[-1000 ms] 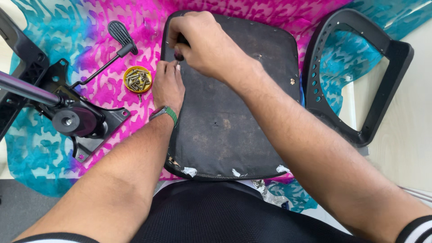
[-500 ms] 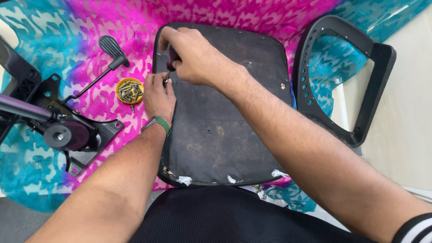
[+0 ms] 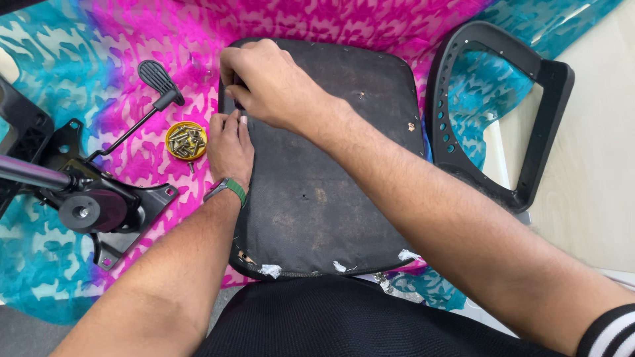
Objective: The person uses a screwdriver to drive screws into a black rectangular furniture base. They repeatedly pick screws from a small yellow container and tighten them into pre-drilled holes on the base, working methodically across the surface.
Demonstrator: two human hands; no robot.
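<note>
A black chair seat pan (image 3: 331, 185) lies upside down on a pink and blue patterned cloth (image 3: 99, 59). My right hand (image 3: 264, 82) is curled at the seat's far left corner, fingers closed on something small that I cannot make out. My left hand (image 3: 229, 145) rests just below it on the seat's left edge, fingertips pinched together near the right hand. A green band (image 3: 228, 188) circles the left wrist. A small yellow dish of screws (image 3: 186, 140) sits just left of the left hand.
A black chair tilt mechanism with a lever (image 3: 99, 198) lies at the left on the cloth. A black armrest loop (image 3: 503, 112) lies at the right, partly on pale floor. Torn fabric shows at the seat's near edge (image 3: 271, 270).
Both hands stay at the seat's far left corner. The left hand's fingertips have closed in toward the right hand; the view has shifted slightly.
</note>
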